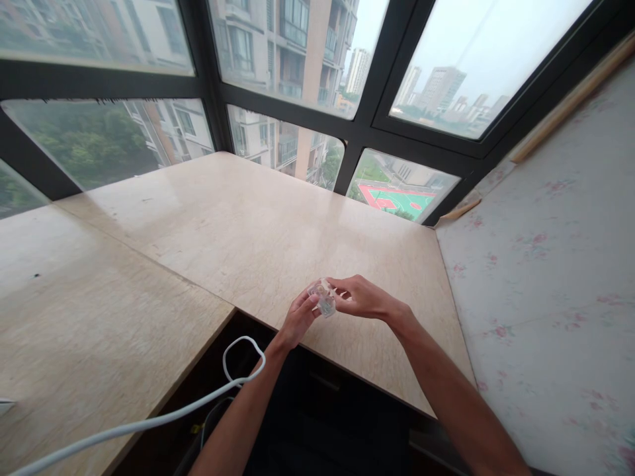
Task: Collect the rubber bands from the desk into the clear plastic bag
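A small clear, see-through object (326,305), boxy and plastic- or glass-like, is held up over the front edge of the stone counter; its exact kind is too small to make out. My left hand (299,316) grips it from the left, with the thumb across its near face. From the right, my right hand (364,297) has its fingers bent and pinched at the object's upper right side, where a pale bit shows between the fingertips. Both hands are close together, and the fingers partly cover the object.
The beige stone counter (278,225) runs up to dark-framed windows (367,132). A white cable (149,423) loops over the lower left by my left forearm. Flowered wallpaper (536,284) covers the right wall. A dark recess with a drawer lies below the counter's front edge.
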{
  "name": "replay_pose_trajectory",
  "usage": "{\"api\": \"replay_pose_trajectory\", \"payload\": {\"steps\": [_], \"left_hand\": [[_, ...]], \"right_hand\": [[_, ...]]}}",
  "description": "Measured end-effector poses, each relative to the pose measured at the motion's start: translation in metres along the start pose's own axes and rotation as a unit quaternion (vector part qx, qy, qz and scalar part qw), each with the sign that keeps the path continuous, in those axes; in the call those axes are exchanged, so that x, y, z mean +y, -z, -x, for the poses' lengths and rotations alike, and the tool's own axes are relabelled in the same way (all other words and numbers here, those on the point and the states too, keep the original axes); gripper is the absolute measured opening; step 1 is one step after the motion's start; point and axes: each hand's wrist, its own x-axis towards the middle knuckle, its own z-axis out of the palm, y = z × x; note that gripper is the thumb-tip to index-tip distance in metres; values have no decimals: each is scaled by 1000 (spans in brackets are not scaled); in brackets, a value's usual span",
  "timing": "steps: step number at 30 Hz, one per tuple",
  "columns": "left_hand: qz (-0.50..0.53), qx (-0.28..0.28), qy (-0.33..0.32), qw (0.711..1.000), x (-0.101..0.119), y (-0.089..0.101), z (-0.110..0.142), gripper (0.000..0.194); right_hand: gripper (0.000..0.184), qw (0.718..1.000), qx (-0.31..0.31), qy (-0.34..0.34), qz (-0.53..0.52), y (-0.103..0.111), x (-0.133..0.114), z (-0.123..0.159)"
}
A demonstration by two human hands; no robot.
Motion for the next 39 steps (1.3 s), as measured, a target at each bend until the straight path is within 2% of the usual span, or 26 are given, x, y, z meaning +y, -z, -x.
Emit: {"api": "replay_pose_trajectory", "payload": {"steps": [4, 8, 13, 18, 20, 22, 24, 26, 28, 30, 31, 33, 34, 36, 39], "left_hand": [[35, -5, 7, 999, 4, 0, 2, 45], [92, 0, 12, 996, 14, -2, 4, 47], [136, 67, -22, 988, 34, 6, -2, 45], [110, 159, -77, 978, 73, 35, -30, 39], [50, 197, -110, 973, 96, 54, -49, 38], [-60, 250, -134, 957, 121, 75, -70, 42], [-226, 298, -140, 917, 147, 95, -90, 48], [-422, 307, -124, 844, 169, 112, -107, 53], [-581, 278, -82, 760, 187, 123, -119, 51], [-682, 254, -37, 685, 200, 130, -126, 47], [-710, 250, -19, 658, 205, 132, -128, 47], [-732, 256, 3, 631, 212, 135, -128, 50], [-731, 262, 8, 630, 215, 136, -128, 53], [-711, 273, 11, 647, 219, 136, -126, 59], [-637, 296, 1, 712, 222, 132, -123, 63]], "right_hand": [[26, 990, 20, -17, -136, -1, 14, 6], [40, 953, 73, -40, -290, -9, 34, 18], [53, 923, 176, -120, -320, -23, 55, 47], [56, 867, 273, -230, -346, -47, 82, 99], [55, 844, 299, -266, -356, -59, 92, 123], [53, 819, 325, -287, -377, -69, 99, 145], [52, 797, 358, -278, -400, -77, 103, 162], [51, 783, 376, -262, -420, -82, 104, 173], [50, 775, 385, -255, -432, -84, 104, 177], [49, 767, 391, -255, -439, -85, 105, 177], [48, 765, 392, -255, -443, -85, 105, 177], [47, 764, 385, -253, -452, -85, 107, 176], [47, 765, 381, -251, -455, -85, 107, 176], [47, 768, 378, -247, -454, -85, 109, 176], [47, 774, 378, -249, -443, -85, 110, 176]]}}
